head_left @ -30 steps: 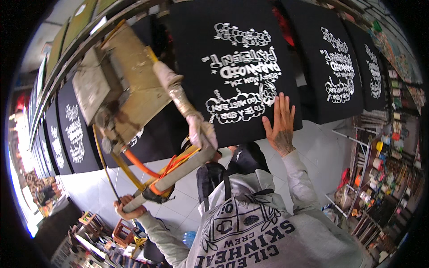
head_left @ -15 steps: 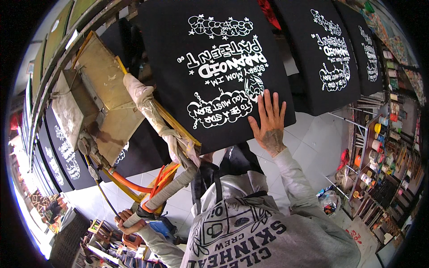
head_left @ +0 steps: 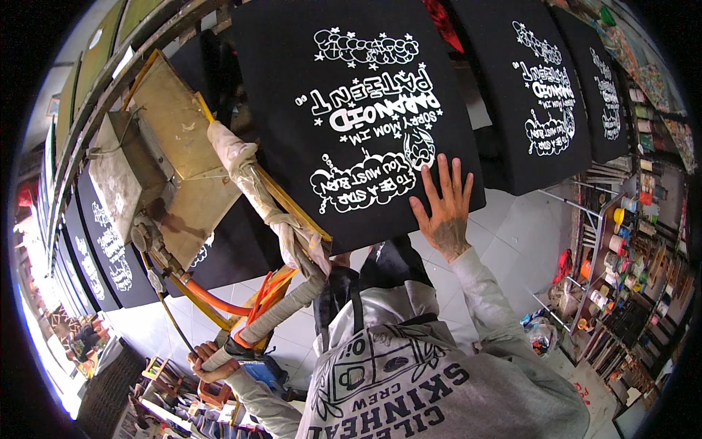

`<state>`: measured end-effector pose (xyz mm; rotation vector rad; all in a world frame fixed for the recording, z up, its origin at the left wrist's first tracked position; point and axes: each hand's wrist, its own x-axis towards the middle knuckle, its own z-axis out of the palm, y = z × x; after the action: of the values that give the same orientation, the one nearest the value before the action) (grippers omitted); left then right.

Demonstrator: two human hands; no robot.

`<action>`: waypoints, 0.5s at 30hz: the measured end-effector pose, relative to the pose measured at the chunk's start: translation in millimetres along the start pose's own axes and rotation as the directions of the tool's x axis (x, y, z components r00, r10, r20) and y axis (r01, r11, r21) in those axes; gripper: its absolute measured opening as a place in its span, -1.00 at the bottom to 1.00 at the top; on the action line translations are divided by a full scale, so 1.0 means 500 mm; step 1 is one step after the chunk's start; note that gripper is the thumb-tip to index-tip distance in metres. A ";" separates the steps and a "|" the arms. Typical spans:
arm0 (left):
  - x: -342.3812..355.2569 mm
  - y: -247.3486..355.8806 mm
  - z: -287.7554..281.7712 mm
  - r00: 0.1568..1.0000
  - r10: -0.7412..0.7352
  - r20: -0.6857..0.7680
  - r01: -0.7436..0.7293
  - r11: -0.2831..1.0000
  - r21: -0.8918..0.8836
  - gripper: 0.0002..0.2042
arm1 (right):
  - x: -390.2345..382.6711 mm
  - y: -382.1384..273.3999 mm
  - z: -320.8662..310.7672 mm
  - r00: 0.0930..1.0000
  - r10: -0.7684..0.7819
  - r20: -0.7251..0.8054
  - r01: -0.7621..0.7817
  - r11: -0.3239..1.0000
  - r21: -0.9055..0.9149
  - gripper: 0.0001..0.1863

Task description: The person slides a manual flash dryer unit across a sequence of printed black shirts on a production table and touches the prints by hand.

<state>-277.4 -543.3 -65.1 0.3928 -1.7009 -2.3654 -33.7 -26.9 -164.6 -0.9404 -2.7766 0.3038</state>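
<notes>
My right hand (head_left: 445, 206) lies flat on the near right corner of a black fabric panel (head_left: 278, 88), its fingers spread beside the white printed lettering and cartoon drawing. Closed around the lower end of a grey-wrapped handle (head_left: 281, 316) is my left hand (head_left: 213, 361). This handle runs up to a yellow frame, part of it bound in pale plastic, that carries a dull metal hood (head_left: 197, 157) left of the panel. An orange hose (head_left: 219, 304) and a valve fitting run along the frame. The hood's inside is hidden.
More black panels with the same white print (head_left: 545, 110) stand in a row to the right and left. A metal rail (head_left: 168, 33) runs behind at the upper left. Shelves of small containers (head_left: 614, 241) line the right side. Pale floor tiles (head_left: 504, 230) show below.
My right hand has slid slightly toward me on the panel. The whole scene has shifted a little in view; my left hand keeps its grip on the handle.
</notes>
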 end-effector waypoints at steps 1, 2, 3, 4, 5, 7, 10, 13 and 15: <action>0.000 0.000 -0.001 1.000 -0.005 0.019 0.006 1.000 -0.007 -0.89 | 0.002 -0.003 -0.003 0.999 0.020 0.030 -0.020 1.000 0.009 -0.28; 0.001 0.001 -0.003 0.999 -0.005 0.034 0.005 1.000 -0.013 -0.89 | 0.005 -0.007 -0.006 1.000 0.020 0.021 -0.021 0.999 0.033 -0.28; 0.001 0.001 -0.007 0.999 -0.003 0.047 0.004 1.000 -0.018 -0.89 | 0.011 -0.012 -0.009 0.999 0.028 0.016 -0.029 0.998 0.061 -0.28; 0.003 0.002 -0.012 0.995 -0.009 0.098 0.010 1.000 -0.015 -0.88 | 0.018 -0.018 -0.010 1.000 0.008 0.012 -0.008 0.997 0.071 -0.29; 0.005 0.005 -0.017 0.997 -0.018 0.078 0.016 0.999 0.027 -0.86 | 0.028 -0.026 -0.009 1.000 -0.004 0.012 0.003 0.997 0.084 -0.30; 0.011 0.009 -0.029 0.997 -0.026 0.074 0.017 0.993 0.117 -0.79 | 0.053 -0.041 -0.002 0.998 -0.055 0.023 0.053 0.992 0.112 -0.34; 0.016 0.008 -0.045 0.998 -0.016 0.060 0.007 0.990 0.140 -0.79 | 0.092 -0.059 0.014 0.987 -0.144 0.075 0.132 0.981 0.140 -0.41; 0.019 0.005 -0.056 1.000 -0.006 0.026 0.002 0.987 0.163 -0.78 | 0.117 -0.055 0.018 0.974 -0.205 0.097 0.199 0.978 0.065 -0.37; 0.019 0.005 -0.057 0.996 -0.016 0.089 0.002 0.989 0.145 -0.78 | 0.121 -0.048 0.013 0.971 -0.204 0.127 0.195 0.978 0.076 -0.39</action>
<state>-276.9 -572.7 -72.5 0.3217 -1.9231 -2.3053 -96.2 -8.9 -157.7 -0.6406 -2.9343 0.4336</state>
